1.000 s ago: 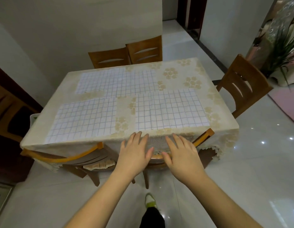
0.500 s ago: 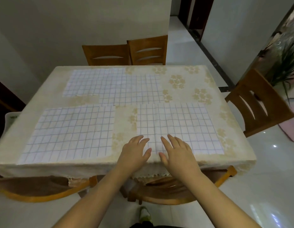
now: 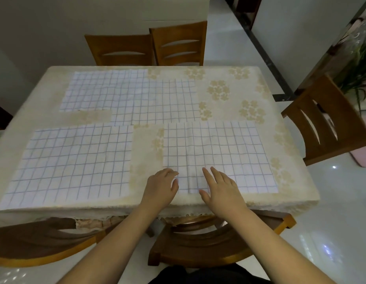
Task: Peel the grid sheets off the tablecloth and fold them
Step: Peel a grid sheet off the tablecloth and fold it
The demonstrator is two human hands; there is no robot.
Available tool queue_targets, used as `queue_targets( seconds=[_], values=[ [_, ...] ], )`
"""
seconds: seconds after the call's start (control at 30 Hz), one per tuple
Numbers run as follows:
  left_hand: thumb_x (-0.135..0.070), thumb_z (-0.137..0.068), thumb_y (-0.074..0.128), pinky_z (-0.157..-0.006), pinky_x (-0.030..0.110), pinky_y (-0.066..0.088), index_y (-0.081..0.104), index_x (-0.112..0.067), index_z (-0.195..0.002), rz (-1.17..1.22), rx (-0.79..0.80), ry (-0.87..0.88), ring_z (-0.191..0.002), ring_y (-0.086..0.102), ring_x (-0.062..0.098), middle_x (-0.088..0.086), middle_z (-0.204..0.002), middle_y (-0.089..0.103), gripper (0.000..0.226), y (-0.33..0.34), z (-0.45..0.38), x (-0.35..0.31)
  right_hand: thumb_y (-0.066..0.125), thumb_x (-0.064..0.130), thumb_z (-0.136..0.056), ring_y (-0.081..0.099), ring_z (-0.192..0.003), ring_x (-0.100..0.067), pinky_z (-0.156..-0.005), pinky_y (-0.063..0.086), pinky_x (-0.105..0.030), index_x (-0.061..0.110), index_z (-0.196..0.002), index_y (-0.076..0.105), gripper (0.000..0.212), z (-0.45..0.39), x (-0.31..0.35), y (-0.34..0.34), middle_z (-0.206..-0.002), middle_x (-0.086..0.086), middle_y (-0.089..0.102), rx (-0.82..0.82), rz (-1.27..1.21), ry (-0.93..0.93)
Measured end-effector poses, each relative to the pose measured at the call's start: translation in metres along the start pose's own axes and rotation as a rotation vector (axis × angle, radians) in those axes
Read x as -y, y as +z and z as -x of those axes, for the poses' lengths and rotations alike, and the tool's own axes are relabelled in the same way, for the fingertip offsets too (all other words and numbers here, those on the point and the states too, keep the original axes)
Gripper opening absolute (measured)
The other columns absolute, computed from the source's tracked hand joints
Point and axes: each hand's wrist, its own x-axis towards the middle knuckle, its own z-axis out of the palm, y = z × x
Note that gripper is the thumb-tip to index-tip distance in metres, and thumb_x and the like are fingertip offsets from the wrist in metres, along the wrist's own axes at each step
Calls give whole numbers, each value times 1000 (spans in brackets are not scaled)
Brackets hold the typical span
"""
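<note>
Paper-thin, I judge, is the near right grid sheet (image 3: 219,154): light, limp, easily torn; it lies flat on the floral tablecloth (image 3: 235,95), at the near edge; my left hand (image 3: 160,186) curls at its near left corner, fingertips hidden; my right hand (image 3: 220,186) lies spread on it just beside; that corner seems the place to lift.
</note>
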Motion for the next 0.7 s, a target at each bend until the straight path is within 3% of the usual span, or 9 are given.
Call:
queue_targets(
  seconds=[0.13,0.27,0.47,0.6,0.7],
  values=[
    [-21,-97,51,-92,37,50,62,-17,-128,7,13,-71,-112,60,23,3,-128,62,34,19,-7,5,31,50,-101,10,-149,-25,-120,13,-40,26,-156,-1,68,-10,-23,12,-164,-5,6,85,-8,-32],
    [-24,-99,46,-96,37,47,55,-21,-135,62,98,-235,-117,55,21,1,-136,53,37,36,-14,4,32,47,-101,9,-150,-24,-120,12,-41,24,-156,0,67,-29,-51,27,-164,-5,4,161,-26,-82],
    [-21,-98,48,-90,31,48,60,-20,-128,158,108,-457,-104,59,22,5,-137,45,33,57,-23,9,32,47,-101,7,-150,-28,-120,12,-44,19,-155,8,65,-56,-83,52,-164,-9,0,276,-23,-87],
    [-19,-96,53,-89,26,42,58,-16,-128,256,15,-628,-108,59,26,10,-134,48,32,64,-29,9,28,50,-101,8,-149,-28,-120,12,-44,15,-153,18,63,-60,-90,63,-163,-13,1,280,-98,-59],
    [-26,-93,59,-85,37,52,60,-18,-121,298,-103,-866,-100,62,28,9,-121,60,29,68,-30,11,30,49,-100,18,-146,-30,-118,20,-44,15,-149,23,61,-59,-96,68,-160,-17,11,283,-129,-52]
  ],
)
